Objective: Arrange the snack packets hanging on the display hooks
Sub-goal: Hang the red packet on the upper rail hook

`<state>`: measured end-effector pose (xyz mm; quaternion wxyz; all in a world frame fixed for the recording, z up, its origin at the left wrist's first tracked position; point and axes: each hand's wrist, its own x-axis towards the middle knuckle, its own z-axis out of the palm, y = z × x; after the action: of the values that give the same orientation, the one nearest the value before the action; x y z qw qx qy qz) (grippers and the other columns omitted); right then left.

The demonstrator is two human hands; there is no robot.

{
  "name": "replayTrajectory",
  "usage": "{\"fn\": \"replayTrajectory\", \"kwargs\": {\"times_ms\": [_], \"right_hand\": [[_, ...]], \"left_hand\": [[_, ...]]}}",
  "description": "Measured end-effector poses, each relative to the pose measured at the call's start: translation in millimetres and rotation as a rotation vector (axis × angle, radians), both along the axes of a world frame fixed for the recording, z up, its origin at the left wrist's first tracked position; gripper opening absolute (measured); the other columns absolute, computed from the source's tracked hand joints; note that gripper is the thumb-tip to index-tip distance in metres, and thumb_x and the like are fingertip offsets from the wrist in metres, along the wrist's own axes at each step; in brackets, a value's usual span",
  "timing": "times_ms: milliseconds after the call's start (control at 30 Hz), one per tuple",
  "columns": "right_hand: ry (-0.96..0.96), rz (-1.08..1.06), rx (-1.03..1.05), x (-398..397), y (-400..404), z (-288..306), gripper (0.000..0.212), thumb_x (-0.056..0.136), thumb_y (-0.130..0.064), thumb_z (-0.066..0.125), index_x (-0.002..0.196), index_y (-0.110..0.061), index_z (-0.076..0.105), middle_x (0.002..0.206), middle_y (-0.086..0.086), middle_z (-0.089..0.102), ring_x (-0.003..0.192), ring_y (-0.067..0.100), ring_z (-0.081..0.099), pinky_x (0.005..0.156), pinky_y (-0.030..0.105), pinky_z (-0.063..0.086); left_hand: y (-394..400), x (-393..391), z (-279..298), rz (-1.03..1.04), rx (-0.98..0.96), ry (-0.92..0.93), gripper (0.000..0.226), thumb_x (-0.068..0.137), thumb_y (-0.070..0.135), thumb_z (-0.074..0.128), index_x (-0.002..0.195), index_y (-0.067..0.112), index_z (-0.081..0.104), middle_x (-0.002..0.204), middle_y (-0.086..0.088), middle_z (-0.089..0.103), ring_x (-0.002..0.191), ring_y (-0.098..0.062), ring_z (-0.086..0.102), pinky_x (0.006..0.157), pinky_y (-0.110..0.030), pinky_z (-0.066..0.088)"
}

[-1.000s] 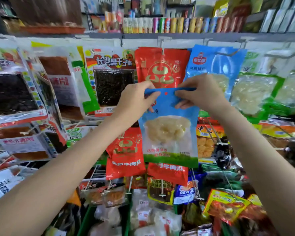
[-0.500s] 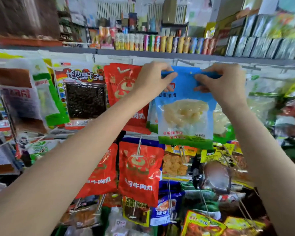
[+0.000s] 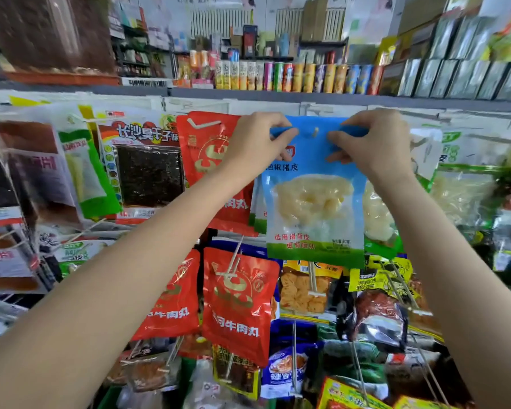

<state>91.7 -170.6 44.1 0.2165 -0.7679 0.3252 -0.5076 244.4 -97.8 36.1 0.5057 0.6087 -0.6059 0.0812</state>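
A blue snack packet (image 3: pixel 314 202) with pale yellow contents and a green bottom band hangs in front of the top row of hooks. My left hand (image 3: pixel 255 143) pinches its top left corner. My right hand (image 3: pixel 372 143) pinches its top right corner. A hook tip (image 3: pixel 315 131) pokes through the hole in the packet's top edge. More blue packets of the same kind hang just behind it. Red packets (image 3: pixel 207 160) hang directly to its left.
A shelf edge (image 3: pixel 307 97) with cans and boxes runs above the hooks. Red packets (image 3: pixel 236 302), orange snack bags (image 3: pixel 303 290) and mixed packets hang on lower hooks with protruding wire ends. Dark seaweed packets (image 3: pixel 146 172) and green ones (image 3: pixel 466 190) flank the row.
Both hands have raised the blue packet from the lower rows up to the top row of hooks, and a hook tip now shows through its hole.
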Motion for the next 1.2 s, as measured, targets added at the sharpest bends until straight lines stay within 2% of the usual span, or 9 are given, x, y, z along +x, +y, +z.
{"fn": "replayTrajectory", "kwargs": {"times_ms": [100, 167, 333, 500, 600, 700, 867, 1033, 1200], "right_hand": [[0.087, -0.099, -0.09, 10, -11, -14, 0.029, 0.086, -0.005, 0.055, 0.113, -0.007, 0.061, 0.107, 0.012, 0.067, 0.091, 0.023, 0.067, 0.081, 0.029, 0.052], [0.163, -0.054, -0.112, 16, -15, -29, 0.046, 0.086, -0.002, 0.053, 0.13, -0.008, 0.047, 0.129, 0.011, 0.054, 0.107, 0.023, 0.061, 0.089, 0.031, 0.049], [0.155, -0.009, -0.227, 24, -9, -58, 0.069, 0.084, 0.007, 0.048, 0.145, -0.01, 0.022, 0.154, 0.014, 0.009, 0.105, 0.033, 0.059, 0.076, 0.045, 0.053], [-0.165, 0.026, -0.445, 23, 33, -79, 0.042, 0.077, 0.013, 0.04, 0.116, 0.001, 0.051, 0.13, 0.021, 0.038, 0.098, 0.021, 0.057, 0.065, 0.02, 0.046], [0.025, 0.188, -0.483, 38, 57, -114, 0.032, 0.076, 0.012, 0.039, 0.101, 0.001, 0.056, 0.11, 0.018, 0.048, 0.088, 0.02, 0.052, 0.067, 0.021, 0.045], [0.275, 0.253, -0.24, 58, 63, -144, 0.03, 0.082, 0.009, 0.042, 0.106, -0.001, 0.057, 0.112, 0.015, 0.053, 0.082, 0.029, 0.058, 0.067, 0.04, 0.05], [0.771, 0.239, 0.073, 82, 56, -182, 0.04, 0.088, 0.002, 0.045, 0.128, -0.001, 0.043, 0.137, 0.014, 0.039, 0.111, 0.035, 0.054, 0.081, 0.036, 0.047], [0.743, 0.156, 0.296, 98, 53, -188, 0.035, 0.087, -0.004, 0.053, 0.122, -0.002, 0.055, 0.123, 0.016, 0.059, 0.11, 0.032, 0.058, 0.084, 0.032, 0.045], [0.631, 0.162, 0.614, 101, 67, -186, 0.008, 0.085, 0.002, 0.059, 0.083, 0.0, 0.067, 0.076, 0.008, 0.063, 0.061, 0.019, 0.068, 0.057, 0.026, 0.057]], "left_hand": [[-11, 3, -4, 0.101, 0.099, -0.134, 0.029, 0.088, 0.007, 0.056, 0.118, 0.009, 0.055, 0.116, -0.01, 0.062, 0.093, -0.012, 0.067, 0.083, -0.03, 0.054], [-15, 6, -15, 0.114, 0.258, -0.277, 0.065, 0.085, 0.002, 0.058, 0.142, 0.016, 0.029, 0.149, -0.01, 0.027, 0.117, -0.024, 0.054, 0.093, -0.038, 0.049], [-9, 10, -51, 0.048, 0.365, -0.459, 0.079, 0.082, -0.008, 0.055, 0.146, 0.021, 0.019, 0.157, -0.001, -0.004, 0.089, -0.026, 0.061, 0.065, -0.035, 0.052], [21, 20, -84, 0.126, 0.066, -0.33, 0.044, 0.082, -0.008, 0.047, 0.124, 0.006, 0.05, 0.135, -0.008, 0.04, 0.095, -0.018, 0.058, 0.082, -0.031, 0.05], [44, 33, -109, 0.143, 0.05, -0.311, 0.035, 0.081, -0.01, 0.047, 0.112, 0.006, 0.055, 0.119, -0.007, 0.047, 0.092, -0.021, 0.059, 0.078, -0.038, 0.05], [63, 48, -128, 0.21, 0.095, -0.295, 0.033, 0.082, -0.009, 0.047, 0.109, 0.006, 0.057, 0.114, -0.007, 0.05, 0.09, -0.019, 0.059, 0.076, -0.034, 0.05], [99, 60, -164, 0.275, 0.253, -0.234, 0.028, 0.087, -0.003, 0.048, 0.111, 0.009, 0.056, 0.114, -0.002, 0.051, 0.092, -0.012, 0.057, 0.072, -0.014, 0.042], [118, 71, -183, 0.223, 0.423, -0.23, 0.032, 0.088, 0.0, 0.046, 0.118, 0.011, 0.053, 0.121, -0.002, 0.047, 0.087, -0.014, 0.057, 0.071, -0.026, 0.047], [123, 84, -175, 0.139, 0.526, -0.287, 0.034, 0.09, 0.005, 0.043, 0.123, 0.015, 0.046, 0.126, 0.0, 0.041, 0.058, -0.022, 0.055, 0.049, -0.033, 0.041]]}}
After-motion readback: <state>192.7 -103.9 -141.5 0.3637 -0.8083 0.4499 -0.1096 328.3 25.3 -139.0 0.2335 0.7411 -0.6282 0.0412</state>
